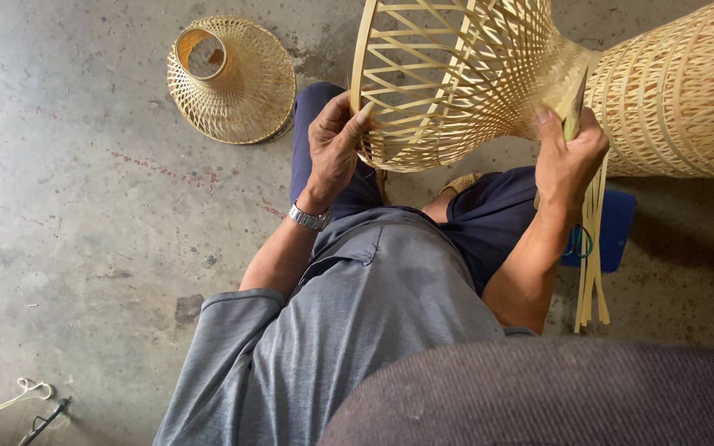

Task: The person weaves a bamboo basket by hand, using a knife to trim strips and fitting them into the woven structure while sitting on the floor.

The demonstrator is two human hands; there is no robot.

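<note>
The woven bamboo frame (473,74), shaped like an hourglass, lies tilted above the person's lap. The left hand (334,144) grips its open rim, fingers (363,113) curled around the rim hoop. At the frame's narrow waist, the right hand (568,153) pinches a bundle of loose bamboo strips (592,256), which hang down from the waist past a blue stool (617,227). Left of the frame, well apart, a smaller woven bamboo shade (231,78) sits on the concrete floor (84,231).
</note>
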